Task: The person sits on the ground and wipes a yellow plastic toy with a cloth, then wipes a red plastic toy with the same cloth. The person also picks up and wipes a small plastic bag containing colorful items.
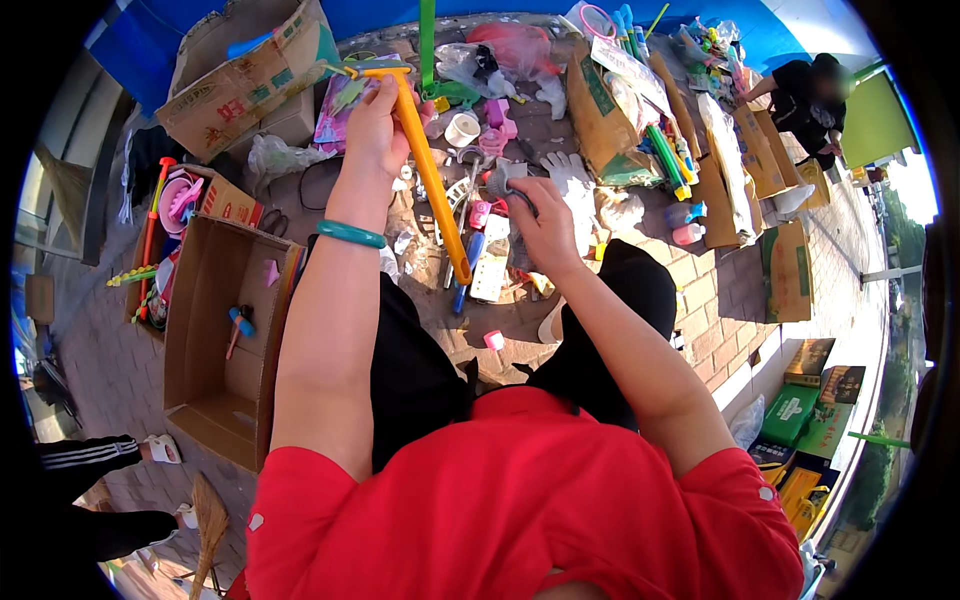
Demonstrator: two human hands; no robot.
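My left hand (382, 135) grips a yellow plastic T-shaped tool (431, 176), which looks like a squeegee, just under its crosspiece. Its long handle slants down towards my knees. In my right hand (546, 229) is a small grey object (504, 180) with a rounded end and a curved dark part; its kind is unclear. Loose items lie on the ground beneath: a pink bottle-like item (479, 214), a blue-handled tool (472, 251), a white work glove (568, 174) and a white cup (462, 130). A small pink block (493, 340) lies between my knees.
Left of me an open cardboard box (184, 315) holds a blue-headed toy hammer (240, 324). Another carton (247, 82) stands beyond. Ahead right, a cardboard box (600, 112) holds toys and bags. One person (810, 105) is at far right; another's legs (97, 454) show at left.
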